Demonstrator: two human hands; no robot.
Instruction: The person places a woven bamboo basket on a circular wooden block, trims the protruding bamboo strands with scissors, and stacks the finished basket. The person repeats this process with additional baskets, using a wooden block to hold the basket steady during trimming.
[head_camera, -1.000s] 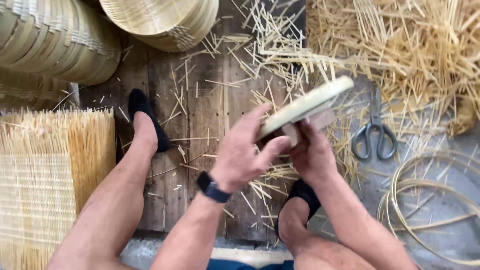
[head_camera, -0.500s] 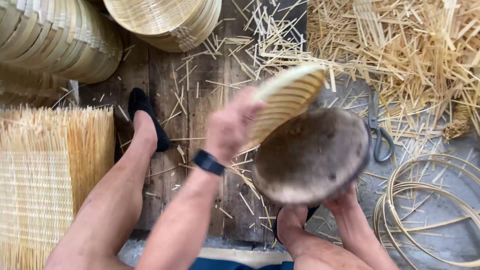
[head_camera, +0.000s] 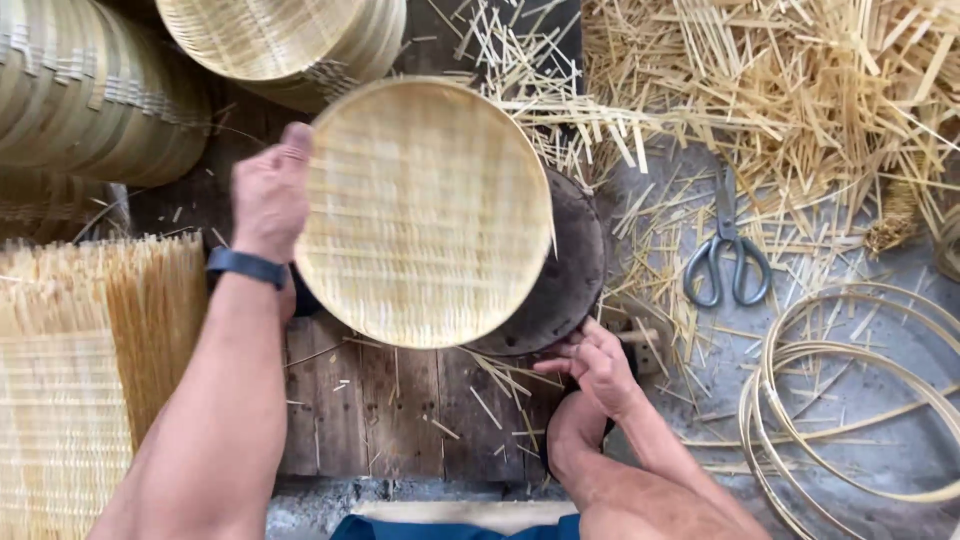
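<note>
The left hand (head_camera: 268, 195) grips the woven bamboo tray (head_camera: 425, 212) at its nine o'clock rim, fingers clenched. The right hand (head_camera: 598, 364) clasps the dark round mould (head_camera: 560, 275) underneath at five o'clock. The tray seems freshly separated from the mould; setting it aside likely follows.

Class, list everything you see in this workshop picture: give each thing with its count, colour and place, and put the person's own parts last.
Woven tray: one, pale yellow, centre, held at its left edge.
Round mould: one, dark brown, behind the tray, right of centre.
Stacked woven trays: two stacks, pale yellow, top left and top centre.
Woven mat: one, pale yellow, fringed, left edge.
Scissors: one pair, dark grey, right of centre on the floor.
Bamboo hoops: several, pale yellow, lower right.
Loose bamboo strips: many, yellow, top right.
Wooden boards: dark brown, bottom centre.
Wristband: one, black, left wrist.
Left hand: on the tray's edge.
Right hand: at the mould's lower rim.
</note>
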